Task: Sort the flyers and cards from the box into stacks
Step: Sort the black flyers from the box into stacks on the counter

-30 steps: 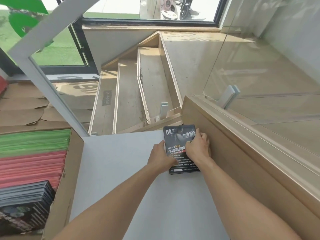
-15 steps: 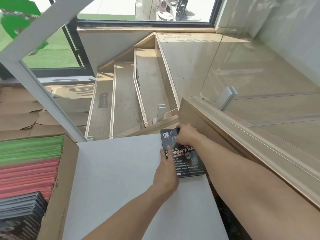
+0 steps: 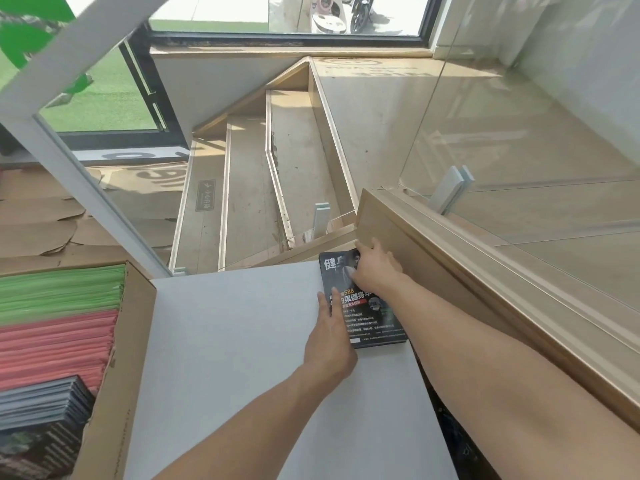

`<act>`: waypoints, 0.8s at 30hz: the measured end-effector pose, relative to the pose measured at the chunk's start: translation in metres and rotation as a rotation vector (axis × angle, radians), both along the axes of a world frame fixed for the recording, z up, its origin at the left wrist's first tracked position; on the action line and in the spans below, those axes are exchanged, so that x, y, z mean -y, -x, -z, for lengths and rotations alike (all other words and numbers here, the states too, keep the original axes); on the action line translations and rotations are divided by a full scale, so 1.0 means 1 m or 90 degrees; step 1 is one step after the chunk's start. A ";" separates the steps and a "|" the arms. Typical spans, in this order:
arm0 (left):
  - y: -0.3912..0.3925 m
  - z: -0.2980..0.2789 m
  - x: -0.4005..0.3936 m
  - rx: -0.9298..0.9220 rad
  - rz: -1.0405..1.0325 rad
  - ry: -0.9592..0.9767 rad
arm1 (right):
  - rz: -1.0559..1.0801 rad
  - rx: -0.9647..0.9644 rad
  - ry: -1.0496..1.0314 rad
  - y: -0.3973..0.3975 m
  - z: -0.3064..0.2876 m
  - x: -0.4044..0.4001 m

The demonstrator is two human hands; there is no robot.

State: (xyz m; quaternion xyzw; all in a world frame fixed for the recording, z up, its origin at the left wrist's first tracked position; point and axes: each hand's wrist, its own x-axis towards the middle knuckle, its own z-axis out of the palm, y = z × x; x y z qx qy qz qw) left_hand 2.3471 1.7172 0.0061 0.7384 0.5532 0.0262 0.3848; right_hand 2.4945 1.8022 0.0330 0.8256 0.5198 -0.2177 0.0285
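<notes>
A stack of black flyers [image 3: 372, 313] with white and orange print lies at the far right corner of the grey table [image 3: 242, 358]. My left hand [image 3: 330, 336] rests flat with straight fingers against the stack's left edge. My right hand [image 3: 375, 271] lies over the stack's far end, fingers reaching to its top edge. At the left, a cardboard box [image 3: 128, 341] holds upright green sheets [image 3: 59, 289], red sheets [image 3: 55, 344] and dark flyers [image 3: 41, 420].
A wooden ledge [image 3: 467, 296] with a glass panel [image 3: 536, 133] runs along the table's right side. Beyond the table's far edge a staircase [image 3: 259, 188] drops down. A white slanted beam [image 3: 69, 161] crosses the left.
My right hand moved from the stack's middle to its far end. My left hand slid from the stack's lower part to its left edge, fingers straightened.
</notes>
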 end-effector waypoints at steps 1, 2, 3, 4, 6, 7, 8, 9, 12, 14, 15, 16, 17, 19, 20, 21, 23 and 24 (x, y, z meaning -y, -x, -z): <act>0.002 0.002 0.001 0.015 -0.001 -0.004 | 0.013 0.005 -0.018 0.003 -0.002 0.004; 0.004 0.003 0.001 0.031 -0.003 -0.010 | 0.022 0.011 -0.047 0.007 -0.003 0.010; 0.005 0.005 0.000 0.043 -0.001 -0.015 | 0.030 0.018 -0.089 0.012 -0.004 0.016; 0.007 0.005 0.000 0.053 0.007 -0.023 | 0.039 0.025 -0.137 0.017 -0.004 0.025; 0.010 0.007 0.000 0.062 0.032 -0.045 | 0.056 0.036 -0.206 0.027 -0.002 0.045; 0.012 0.007 0.001 0.060 0.044 -0.051 | 0.058 0.042 -0.212 0.032 0.002 0.056; 0.014 0.008 0.002 0.057 0.050 -0.048 | 0.056 0.044 -0.206 0.036 0.006 0.066; 0.017 0.008 0.003 0.055 0.046 -0.037 | 0.049 0.043 -0.194 0.039 0.011 0.074; 0.029 0.008 0.008 0.056 0.025 -0.026 | 0.019 0.046 -0.169 0.043 0.024 0.085; 0.036 0.007 0.013 0.060 0.015 -0.041 | 0.014 0.040 -0.156 0.042 0.025 0.085; 0.039 0.006 0.016 0.060 0.009 -0.046 | 0.011 0.035 -0.148 0.041 0.025 0.084; 0.043 0.004 0.020 0.062 0.000 -0.051 | 0.008 0.028 -0.140 0.040 0.023 0.083; 0.047 0.002 0.025 0.068 -0.012 -0.056 | 0.005 0.020 -0.132 0.039 0.022 0.083; 0.056 -0.003 0.034 0.094 -0.038 -0.080 | -0.003 0.013 -0.122 0.037 0.020 0.082; 0.061 -0.006 0.039 0.113 -0.052 -0.097 | -0.010 0.016 -0.118 0.037 0.019 0.083; 0.068 -0.008 0.044 0.135 -0.066 -0.119 | -0.016 0.021 -0.117 0.036 0.019 0.084; 0.086 -0.013 0.053 0.167 -0.093 -0.153 | -0.026 0.035 -0.114 0.036 0.020 0.086; 0.096 -0.015 0.056 0.174 -0.103 -0.169 | -0.030 0.042 -0.110 0.036 0.020 0.086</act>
